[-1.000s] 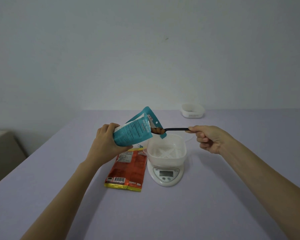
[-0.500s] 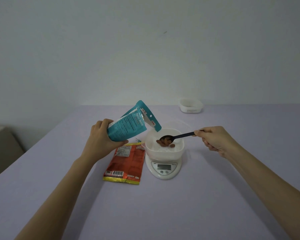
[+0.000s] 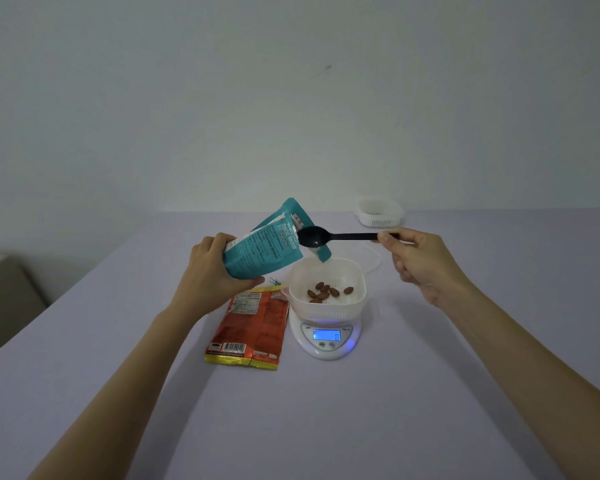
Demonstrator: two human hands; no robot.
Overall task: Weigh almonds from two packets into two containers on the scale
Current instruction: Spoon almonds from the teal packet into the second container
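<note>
My left hand (image 3: 211,271) grips a teal packet (image 3: 264,251), tilted with its open mouth toward the right. My right hand (image 3: 421,263) pinches the handle of a black spoon (image 3: 329,236); its empty bowl sits at the packet's mouth. Below them a white container (image 3: 327,303) holding several almonds (image 3: 324,292) rests on a white scale (image 3: 323,341) whose blue display is lit. An orange-red packet (image 3: 252,327) lies flat on the table left of the scale.
A second white container (image 3: 380,213) stands at the far edge of the lilac table (image 3: 326,410), behind my right hand. A clear lid (image 3: 373,258) lies behind the scale. A beige piece of furniture (image 3: 0,299) is off the table's left side.
The spoon tipped its almonds into the container on the scale, then rose back to the teal packet's mouth, now empty. The scale's display has lit up.
</note>
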